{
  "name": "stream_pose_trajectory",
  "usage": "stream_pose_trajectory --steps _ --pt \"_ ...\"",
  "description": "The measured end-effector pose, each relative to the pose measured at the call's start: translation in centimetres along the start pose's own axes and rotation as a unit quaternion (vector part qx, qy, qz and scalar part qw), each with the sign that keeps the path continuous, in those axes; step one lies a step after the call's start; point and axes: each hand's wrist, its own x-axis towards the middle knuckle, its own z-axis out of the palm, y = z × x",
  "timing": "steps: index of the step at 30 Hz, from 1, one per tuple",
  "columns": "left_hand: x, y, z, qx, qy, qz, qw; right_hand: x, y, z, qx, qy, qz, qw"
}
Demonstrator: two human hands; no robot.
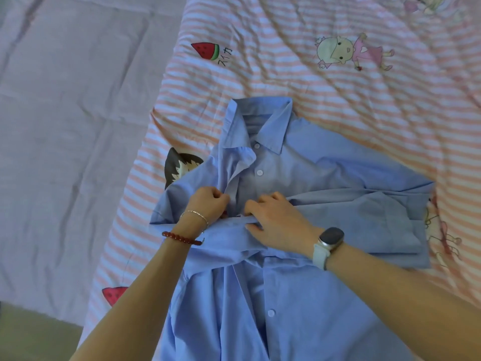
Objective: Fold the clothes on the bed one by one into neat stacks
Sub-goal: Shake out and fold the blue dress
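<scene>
Both hands' grip [208, 201] [273, 220] pinching blue shirt [299, 295] placket, front-up on striped quilt [260, 74].

Soft even daylight, faint shadows, cool bluish cast, wide-angle bending at edges

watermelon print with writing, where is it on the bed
In the head view, the watermelon print sits upper left on the striped quilt, beyond the blue shirt's collar.
</scene>
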Motion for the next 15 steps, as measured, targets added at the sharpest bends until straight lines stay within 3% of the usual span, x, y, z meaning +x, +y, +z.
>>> stream_pose_trajectory --steps 2,4,5,7,9,12,15 --pt "-0.1 0.8 0.5 0.055 0.009 -0.002 0.998 -1.7 -0.2 -0.3 0.003 0.095 -0.035 0.995" --pt "-0.1 1.9 1.1 0.016 -0.027 -0.021 0.999 -2.8 0.0 -0.2 0.001 0.158 -0.069 0.985" --pt "-0.2 2.6 1.5 -0.062 -0.075 -0.044 0.994 -3.1 0.1 -0.2 0.004 0.169 -0.074 0.983" --pt "-0.9 3.9 1.7 -0.259 -0.2 -0.117 0.938 -3.1 0.2 -0.2 0.02 0.199 -0.065 0.978" --pt "-0.6 3.9 1.3 -0.339 -0.236 -0.129 0.902 -2.6 0.1 -0.2 0.032 0.218 -0.047 0.974" --pt "0.1 3.3 -0.5 -0.308 -0.17 -0.079 0.933 -1.1 0.1 -0.2 0.02 0.242 -0.031 0.97" --pt "0.3 1.8 -2.3 -0.086 -0.103 0.035 0.99 0.7 1.0 0.2 -0.05 0.16 0.04 0.985"
